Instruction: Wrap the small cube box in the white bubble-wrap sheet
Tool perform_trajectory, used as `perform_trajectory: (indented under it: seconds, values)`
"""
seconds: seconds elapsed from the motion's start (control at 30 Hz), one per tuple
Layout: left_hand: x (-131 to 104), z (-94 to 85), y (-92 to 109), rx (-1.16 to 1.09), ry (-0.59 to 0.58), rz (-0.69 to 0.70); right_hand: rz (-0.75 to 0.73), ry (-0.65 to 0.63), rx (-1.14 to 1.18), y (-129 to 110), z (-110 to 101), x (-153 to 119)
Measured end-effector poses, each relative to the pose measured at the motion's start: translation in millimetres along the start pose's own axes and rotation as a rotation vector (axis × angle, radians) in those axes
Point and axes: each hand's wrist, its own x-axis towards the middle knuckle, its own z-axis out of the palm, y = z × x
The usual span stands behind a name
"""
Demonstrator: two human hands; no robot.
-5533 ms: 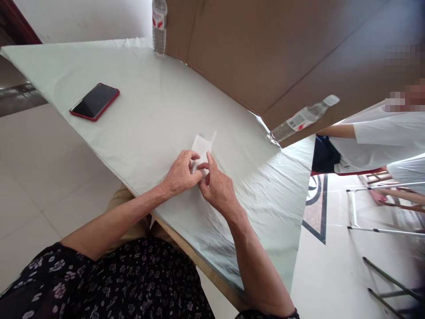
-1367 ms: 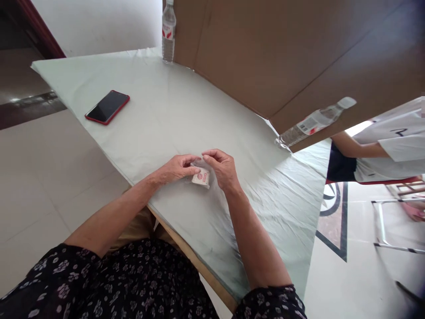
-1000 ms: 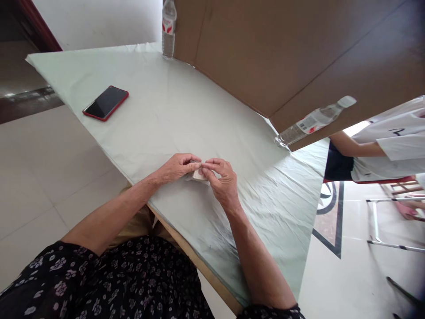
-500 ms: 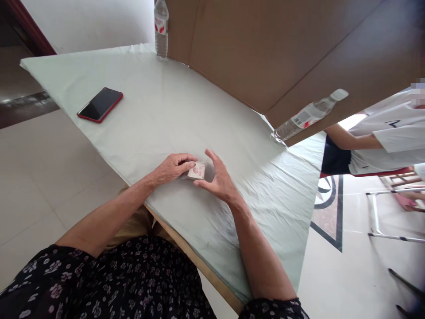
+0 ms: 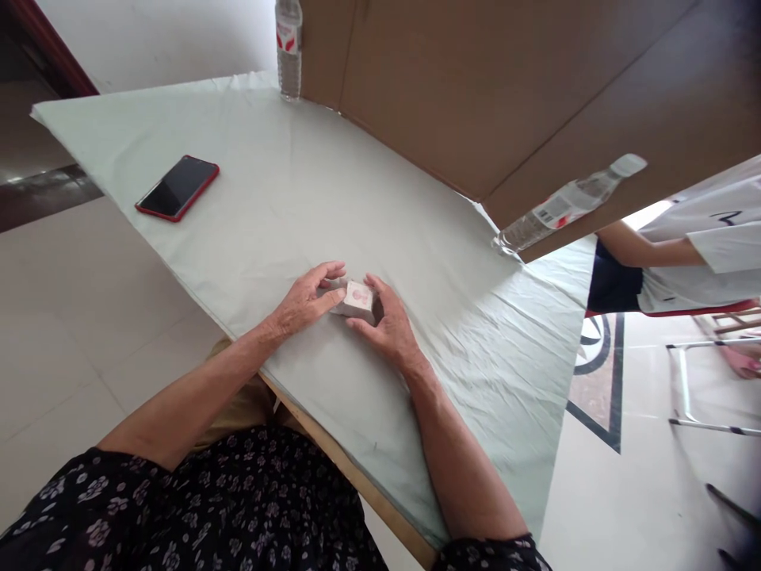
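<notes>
A small thick deck of cards (image 5: 360, 296), white on top with a pink-red print, sits over the cloth between my two hands. My right hand (image 5: 389, 323) curves around its right side, thumb at the near edge and fingertips at the far edge. At the left, my left hand (image 5: 303, 301) has its thumb tip by the deck's corner, touching or almost touching. The other left fingers are spread apart from the thumb. Whether the deck rests on the cloth or is slightly raised, I cannot tell.
A pale green cloth covers the table (image 5: 255, 198). A phone (image 5: 178, 188) in a red case lies at the left. Two water bottles (image 5: 289, 59) stand against a tall brown cardboard panel (image 5: 416, 87). Beyond it, a person in a white shirt (image 5: 713, 246) sits at the right.
My right hand has closed in around the deck from the right. My left fingers have lifted and opened away from it. The deck's top shows more fully.
</notes>
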Motion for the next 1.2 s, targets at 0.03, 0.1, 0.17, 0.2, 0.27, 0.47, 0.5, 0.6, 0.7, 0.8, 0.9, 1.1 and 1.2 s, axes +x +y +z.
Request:
perform_trajectory:
  seconds: [0.03, 0.1, 0.17, 0.2, 0.27, 0.47, 0.5, 0.6, 0.7, 0.8, 0.9, 1.1, 1.2]
  values:
    - [0, 0.1, -1, 0.014, 0.001, 0.018, -0.002, 0.001, 0.033, 2, -1, 0]
    - [1, 0.3, -1, 0.020, 0.002, 0.053, 0.014, 0.022, 0.103, 5, -3, -2]
    - [1, 0.6, -1, 0.023, 0.003, 0.068, 0.050, 0.055, 0.153, 7, -5, -3]
    - [1, 0.8, -1, 0.029, 0.002, 0.072, 0.064, 0.072, 0.170, 8, -6, -4]
    - [-1, 1.1, -1, 0.054, -0.006, 0.082, 0.075, 0.096, 0.184, 8, -5, -5]
    - [-3, 3.8, -4, 0.159, -0.049, 0.110, 0.063, 0.087, 0.155, 8, -2, -4]
    - [-3, 4.4, -4, 0.168, -0.060, 0.106, 0.060, 0.089, 0.162, 8, -1, -4]
    - [-2, 5.8, -4, 0.172, -0.099, 0.092, 0.055, 0.085, 0.213, 9, 1, -4]
    - [-2, 5.9, -3, 0.169, -0.122, 0.091, 0.076, 0.083, 0.244, 8, 3, -5]
    - [-2, 6.1, -4, 0.179, -0.120, 0.104, 0.103, 0.085, 0.210, 5, 2, -5]
    - [-3, 6.1, -5, 0.196, -0.115, 0.150, 0.094, 0.066, 0.174, 3, -2, -5]
    - [-5, 1.3, -6, 0.250, -0.084, 0.203, 0.019, 0.138, 0.119, -2, -11, -6]
    - [-6, 1.6, -5, 0.284, -0.081, 0.189, -0.024, 0.178, 0.045, -5, -12, -6]
